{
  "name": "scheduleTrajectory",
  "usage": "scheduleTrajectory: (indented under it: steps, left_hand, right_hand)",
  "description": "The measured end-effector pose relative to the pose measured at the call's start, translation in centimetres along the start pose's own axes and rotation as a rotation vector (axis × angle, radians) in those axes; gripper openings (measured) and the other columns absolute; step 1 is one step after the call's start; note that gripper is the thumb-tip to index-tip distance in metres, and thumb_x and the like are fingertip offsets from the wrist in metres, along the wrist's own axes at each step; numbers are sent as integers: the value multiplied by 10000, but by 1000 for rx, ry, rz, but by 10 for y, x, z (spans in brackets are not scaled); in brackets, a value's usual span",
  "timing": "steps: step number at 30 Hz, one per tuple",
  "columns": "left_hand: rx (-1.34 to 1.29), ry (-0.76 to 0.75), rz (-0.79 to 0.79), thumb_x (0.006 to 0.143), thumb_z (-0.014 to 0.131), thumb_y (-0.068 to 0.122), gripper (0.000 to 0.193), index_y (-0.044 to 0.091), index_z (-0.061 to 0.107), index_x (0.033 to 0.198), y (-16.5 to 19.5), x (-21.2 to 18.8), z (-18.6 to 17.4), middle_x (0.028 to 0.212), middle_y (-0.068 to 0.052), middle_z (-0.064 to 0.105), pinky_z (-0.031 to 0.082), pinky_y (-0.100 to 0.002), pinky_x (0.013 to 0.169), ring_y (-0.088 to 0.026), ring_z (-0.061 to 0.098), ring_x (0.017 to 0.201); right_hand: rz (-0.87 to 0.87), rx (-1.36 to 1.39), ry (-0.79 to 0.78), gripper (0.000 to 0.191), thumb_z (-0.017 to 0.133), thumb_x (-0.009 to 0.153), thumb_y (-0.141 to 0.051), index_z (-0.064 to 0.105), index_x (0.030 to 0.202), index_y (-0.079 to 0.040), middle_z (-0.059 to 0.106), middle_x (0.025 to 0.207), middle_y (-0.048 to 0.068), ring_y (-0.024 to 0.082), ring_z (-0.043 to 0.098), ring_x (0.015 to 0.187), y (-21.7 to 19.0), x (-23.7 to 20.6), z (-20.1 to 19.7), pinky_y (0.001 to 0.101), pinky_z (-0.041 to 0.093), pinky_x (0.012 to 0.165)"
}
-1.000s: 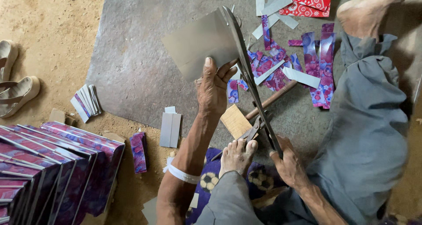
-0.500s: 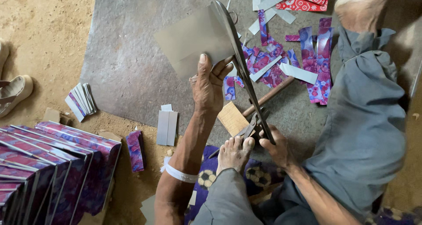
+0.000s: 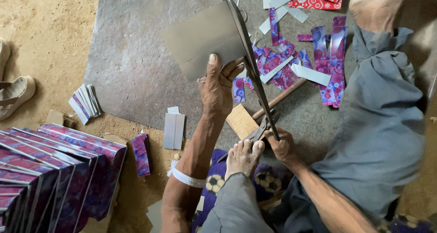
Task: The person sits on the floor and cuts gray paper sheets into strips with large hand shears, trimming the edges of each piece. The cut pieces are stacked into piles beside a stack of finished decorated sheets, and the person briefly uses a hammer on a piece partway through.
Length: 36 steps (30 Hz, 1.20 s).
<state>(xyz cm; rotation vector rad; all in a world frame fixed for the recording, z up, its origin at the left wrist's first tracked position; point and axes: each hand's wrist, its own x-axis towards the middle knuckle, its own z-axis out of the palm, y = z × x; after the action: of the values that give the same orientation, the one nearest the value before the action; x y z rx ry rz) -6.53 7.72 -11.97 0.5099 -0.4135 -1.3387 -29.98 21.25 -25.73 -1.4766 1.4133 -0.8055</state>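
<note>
Beside left hand [image 3: 217,88] — grey sheet [image 3: 200,42], purple-red patterned boxes [image 3: 54,169]

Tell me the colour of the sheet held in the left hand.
Plain dull grey, no pattern: the sheet shows best in the head view, pinched by the left hand.

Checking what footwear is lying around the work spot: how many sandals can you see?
2. One pale sandal lies on the sandy ground at the left edge; a second sandal shows only partly just above it, cut off by the frame. Others may be out of view.

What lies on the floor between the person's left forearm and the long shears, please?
A small tan wooden block lies there, between the left forearm and the shears, in the head view.
</note>
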Motion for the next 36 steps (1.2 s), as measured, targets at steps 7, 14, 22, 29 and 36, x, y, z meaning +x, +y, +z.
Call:
scheduleTrajectory:
  steps: [7, 14, 22, 29, 36]
  left_hand:
    - [52, -40, -12, 1136, 584, 286, 364, -44, 619, 1285, 18, -17, 7, 1219, -218, 703, 597, -457, 993, -322, 722, 1112]
    - [702, -367, -706, 878, 697, 263, 602, 47, 508, 1407, 52, -69, 0, 1256, -139, 647, 544, -402, 1002, -216, 635, 1176]
    - [410, 49, -268, 963, 609, 207, 660, -28, 390, 1539, 4, -98, 81, 1419, -202, 537, 441, -424, 1101, -302, 523, 1296]
    - [539, 118, 90, 940, 586, 163, 803, 20, 184, 1621, 32, -68, 92, 1514, -219, 443, 437, -481, 1149, -320, 496, 1375]
    - [810, 119, 591, 1077, 578, 198, 505, 126, 377, 1535, 85, 129, 87, 1046, -144, 621, 621, -427, 740, -194, 594, 855]
  right_hand:
    - [-61, -184, -56, 231, 727, 866, -193, 711, 992, 0, 698, 990, 121, 231, 699, 897, -28, 2, -16, 318, 534, 785]
    - [43, 327, -125, 405, 724, 908, -296, 678, 1211, -32, 711, 1055, 50, 157, 668, 960, -110, -35, -69, 293, 548, 834]
    - [-9, 382, 68, 321, 714, 949, -232, 694, 1173, -3, 740, 1067, 48, 142, 704, 920, -156, 3, -38, 292, 573, 774]
    - [6, 36, -91, 275, 711, 955, -236, 689, 1098, -2, 671, 865, 99, 184, 626, 789, -129, -1, -44, 326, 541, 724]
    - [44, -396, -21, 296, 712, 890, -226, 684, 1087, -8, 693, 1053, 200, 374, 651, 1035, -28, -4, -11, 442, 515, 902]
